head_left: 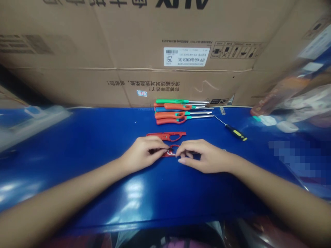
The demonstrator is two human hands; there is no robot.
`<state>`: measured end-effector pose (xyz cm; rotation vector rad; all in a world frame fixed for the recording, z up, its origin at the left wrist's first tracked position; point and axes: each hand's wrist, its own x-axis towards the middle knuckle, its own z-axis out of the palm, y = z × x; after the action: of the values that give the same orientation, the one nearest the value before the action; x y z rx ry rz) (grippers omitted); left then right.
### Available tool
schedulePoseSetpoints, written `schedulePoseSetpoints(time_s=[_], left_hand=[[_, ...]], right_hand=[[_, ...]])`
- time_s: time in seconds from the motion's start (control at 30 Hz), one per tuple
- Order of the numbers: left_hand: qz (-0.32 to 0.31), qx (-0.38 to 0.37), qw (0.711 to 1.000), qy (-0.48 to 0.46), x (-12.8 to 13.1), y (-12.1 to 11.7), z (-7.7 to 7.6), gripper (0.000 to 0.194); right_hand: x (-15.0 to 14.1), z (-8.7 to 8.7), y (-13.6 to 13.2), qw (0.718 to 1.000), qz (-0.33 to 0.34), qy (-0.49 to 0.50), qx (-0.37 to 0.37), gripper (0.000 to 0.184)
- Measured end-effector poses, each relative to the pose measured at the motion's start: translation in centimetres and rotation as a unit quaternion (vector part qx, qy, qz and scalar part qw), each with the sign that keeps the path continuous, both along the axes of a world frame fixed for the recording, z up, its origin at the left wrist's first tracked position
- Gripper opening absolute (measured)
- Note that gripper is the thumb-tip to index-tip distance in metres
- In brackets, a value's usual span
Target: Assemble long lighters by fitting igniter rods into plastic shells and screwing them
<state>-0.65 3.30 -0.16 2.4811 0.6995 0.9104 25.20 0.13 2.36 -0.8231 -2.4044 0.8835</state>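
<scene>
A red half shell of a long-necked lighter (165, 155) lies on the blue table, its finger loop and a thin pale wire showing between my hands. Over its left part, my left hand (144, 153) pinches thumb and forefinger together; a tiny dark thing at the fingertips is too small to name. My right hand (204, 155) curls its fingers around the shell's right end, thumb on the near side, and hides that end. Just beyond my hands rests a second red half shell (165, 135), with a finger hole and a small part inside.
Several assembled lighters (172, 115) in green, orange, blue and red lie against a cardboard box (129, 51). A black-and-yellow screwdriver (236, 132) is at their right. Blurred plastic bags (307, 103) stand far right; a pale plastic container (33, 120) is on the left.
</scene>
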Motion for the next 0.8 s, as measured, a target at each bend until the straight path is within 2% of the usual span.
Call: schedulePoseSetpoints(time_s=[0.13, 0.3, 0.53, 0.7, 0.8], left_hand=[[-0.003, 0.001, 1.0, -0.016, 0.0, 0.0, -0.1, 0.014], [0.011, 0.006, 1.0, -0.02, 0.0, -0.1, -0.2, 0.014], [0.039, 0.002, 0.999, -0.032, 0.4, -0.4, -0.3, 0.01], [0.013, 0.099, 0.995, 0.017, 0.3, -0.4, -0.5, 0.014], [0.018, 0.149, 0.987, 0.052, 0.1, -0.7, -0.5, 0.018]], right_hand=[[-0.5, -0.8, 0.3, 0.999, -0.039, 0.002, 0.027, 0.018], [-0.9, -1.6, 0.4, 0.996, -0.061, 0.008, 0.068, 0.007], [-0.9, -1.7, 0.1, 0.996, -0.066, -0.02, 0.065, 0.022], [-0.9, -1.9, 0.0, 0.995, -0.057, -0.026, 0.079, 0.025], [-0.7, -1.9, 0.1, 0.994, -0.062, -0.029, 0.08, 0.027]])
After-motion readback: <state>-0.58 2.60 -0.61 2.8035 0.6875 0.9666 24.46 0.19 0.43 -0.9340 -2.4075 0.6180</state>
